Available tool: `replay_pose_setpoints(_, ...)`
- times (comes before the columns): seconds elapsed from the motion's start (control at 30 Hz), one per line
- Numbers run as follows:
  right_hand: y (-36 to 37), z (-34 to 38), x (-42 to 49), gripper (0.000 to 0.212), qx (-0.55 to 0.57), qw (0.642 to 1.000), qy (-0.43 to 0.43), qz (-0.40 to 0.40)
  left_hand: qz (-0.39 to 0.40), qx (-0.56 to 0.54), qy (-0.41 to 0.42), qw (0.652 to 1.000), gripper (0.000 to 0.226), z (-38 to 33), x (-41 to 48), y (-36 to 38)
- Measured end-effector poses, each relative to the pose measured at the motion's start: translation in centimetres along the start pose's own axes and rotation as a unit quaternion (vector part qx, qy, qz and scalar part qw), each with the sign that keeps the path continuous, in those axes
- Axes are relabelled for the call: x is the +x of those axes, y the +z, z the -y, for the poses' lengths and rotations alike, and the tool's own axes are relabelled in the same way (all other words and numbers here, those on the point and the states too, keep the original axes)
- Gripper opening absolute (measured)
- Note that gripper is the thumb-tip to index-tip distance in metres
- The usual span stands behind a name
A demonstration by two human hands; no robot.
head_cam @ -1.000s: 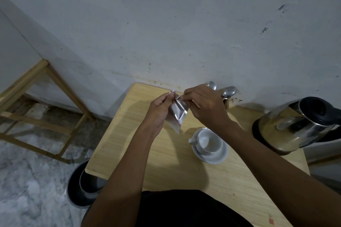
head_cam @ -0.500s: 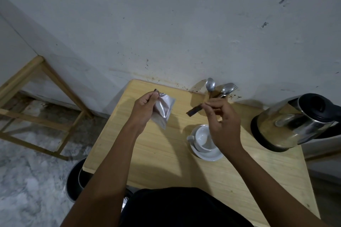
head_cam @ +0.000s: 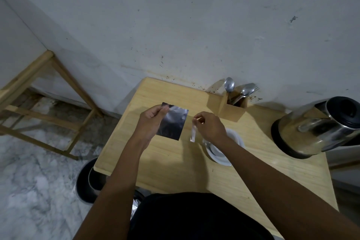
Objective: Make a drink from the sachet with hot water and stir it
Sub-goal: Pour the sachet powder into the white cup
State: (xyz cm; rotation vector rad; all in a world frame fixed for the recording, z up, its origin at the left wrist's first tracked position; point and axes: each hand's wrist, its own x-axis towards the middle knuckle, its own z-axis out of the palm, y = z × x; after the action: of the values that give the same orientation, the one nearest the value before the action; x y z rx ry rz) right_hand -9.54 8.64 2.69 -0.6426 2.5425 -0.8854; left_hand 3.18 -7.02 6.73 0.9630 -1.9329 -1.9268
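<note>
Holding the silvery foil sachet (head_cam: 172,123) by its upper left corner, the left hand (head_cam: 151,121) keeps a pinching grip above the light wooden surface (head_cam: 253,171). Right hand (head_cam: 211,127) pinches a narrow pale strip (head_cam: 193,132), apparently torn-off foil. White ceramic cup (head_cam: 232,136) on its white saucer (head_cam: 220,159) sits partly hidden beneath the right wrist.

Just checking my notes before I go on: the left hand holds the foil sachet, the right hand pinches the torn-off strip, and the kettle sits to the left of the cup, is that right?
Not quite. In the head view the kettle sits to the right of the cup, not the left. The rest holds: the left hand holds the foil sachet, and the right hand pinches the torn-off strip.
</note>
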Motion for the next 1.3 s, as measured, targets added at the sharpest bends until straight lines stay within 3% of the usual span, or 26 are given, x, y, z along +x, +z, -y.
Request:
replay_pose_setpoints(0.17,1.2,0.1,1.2,0.024,-0.088,0.995,-0.022,-0.048,0.003,0.003,0.001,1.000,0.021,0.0,-0.6,0.2)
replay_pose_setpoints(0.27,-0.3,0.6,0.3,0.025,0.070,0.995,-0.012,-0.067,0.013,0.006,0.006,1.000,0.022,-0.4,-0.7,0.3)
replay_pose_setpoints(0.37,-2.7,1.5,-2.4,0.024,0.265,0.963,0.027,-0.033,0.035,-0.006,0.008,0.999,0.022,-0.7,-0.7,0.9)
replay_pose_setpoints(0.5,-4.1,0.6,-6.0,0.014,0.298,0.952,-0.009,0.075,0.068,-0.020,0.011,0.997,0.022,-1.3,-1.0,3.0)
replay_pose_setpoints(0.63,-5.1,-1.6,-7.1,0.010,0.227,0.973,-0.038,0.009,0.142,0.003,0.016,0.990,0.013,-1.8,-1.6,5.3)
replay_pose_setpoints(0.87,-7.7,-4.9,-9.9,0.015,0.311,0.945,0.014,-0.105,0.216,0.047,0.012,0.975,0.016,-2.2,-2.5,8.8)
replay_pose_setpoints(0.97,-7.7,-6.3,-11.5,0.023,0.362,0.926,0.042,-0.102,0.212,0.006,-0.002,0.977,0.016,-2.3,-2.8,10.7)
replay_pose_setpoints(1.1,-7.2,-7.8,-12.8,0.012,0.406,0.900,0.095,-0.125,0.210,-0.020,-0.027,0.977,0.014,-1.9,-3.4,12.8)
replay_pose_setpoints(1.2,-7.1,-8.5,-13.4,0.008,0.437,0.877,0.116,-0.163,0.208,0.011,-0.020,0.978,0.017,-1.0,-3.8,13.5)
replay_pose_setpoints(1.3,-7.5,-9.6,-13.9,0.010,0.384,0.896,0.113,-0.191,0.162,0.103,0.030,0.981,0.023,0.5,-3.6,13.4)
